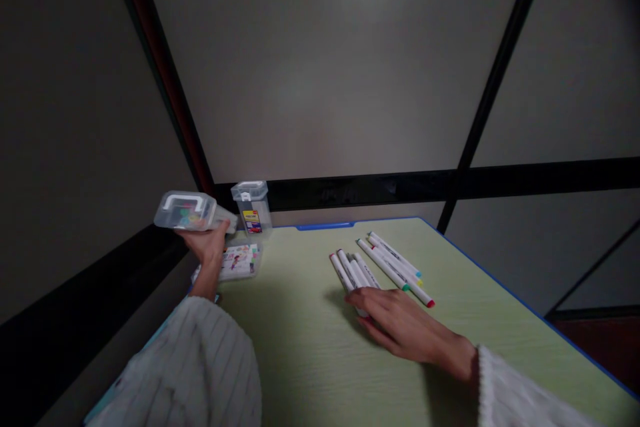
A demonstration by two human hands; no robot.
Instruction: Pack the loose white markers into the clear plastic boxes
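Observation:
My left hand [206,245] is closed around a clear plastic box [186,211] with a white carry handle on its lid. The box is tipped over on its side above the table's left edge, and coloured shapes show through the lid. Over several white markers [350,269], my right hand [403,321] has its fingers curled round their near ends. Those ends are hidden under the hand. Just beyond it, to the right, more white markers [395,265] with green, yellow, blue and red ends lie side by side on the table.
A second clear box [254,211] stands upright at the table's far left corner. In front of it lies a flat clear case [241,261] with a printed picture. The pale green table [300,347] has a blue rim, and a grey panelled wall [330,80] rises behind.

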